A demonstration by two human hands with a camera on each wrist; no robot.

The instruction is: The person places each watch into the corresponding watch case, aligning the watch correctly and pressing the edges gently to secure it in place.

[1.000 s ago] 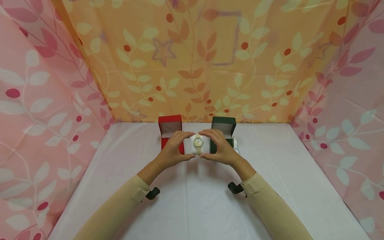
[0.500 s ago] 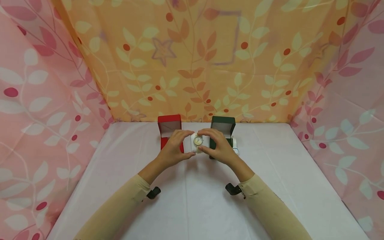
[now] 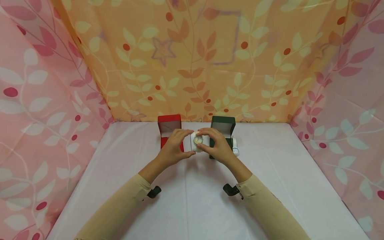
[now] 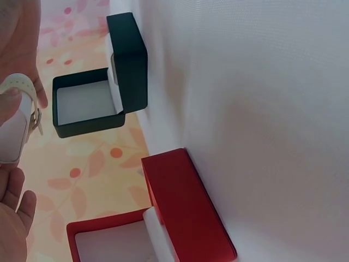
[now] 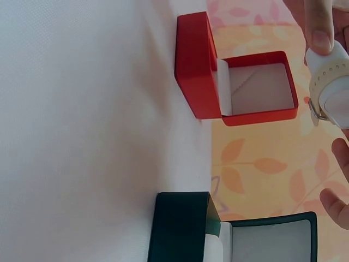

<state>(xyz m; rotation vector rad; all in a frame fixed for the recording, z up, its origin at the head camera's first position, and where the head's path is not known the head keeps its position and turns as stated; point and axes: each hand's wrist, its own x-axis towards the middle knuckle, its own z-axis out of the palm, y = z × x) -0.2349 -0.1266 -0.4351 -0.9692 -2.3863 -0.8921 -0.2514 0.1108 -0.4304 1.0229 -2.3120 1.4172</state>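
Observation:
In the head view, my left hand [image 3: 173, 146] holds the left end of a white watch cushion [image 3: 193, 144], thumb below and fingers above. A wristwatch [image 3: 198, 139] with a round pale dial and cream strap is around the cushion. My right hand [image 3: 220, 145] pinches the watch at its top and bottom edges, thumb at the dial's lower side. In the right wrist view, the strap [image 5: 329, 75] is looped round the cushion [image 5: 319, 57], with its buckle at the underside. Part of the cushion is hidden by the fingers.
Behind the hands stand an open red box [image 3: 169, 119] on the left and an open dark green box [image 3: 223, 120] on the right. A second white-strapped watch [image 3: 235, 148] lies beside the green box on the white-covered table [image 3: 192, 200]. Patterned cloth walls enclose three sides.
My right thumb and fingers have shifted left from the cushion's side onto the watch, and its dial has turned slightly. The left hand has kept its hold; the boxes stayed put.

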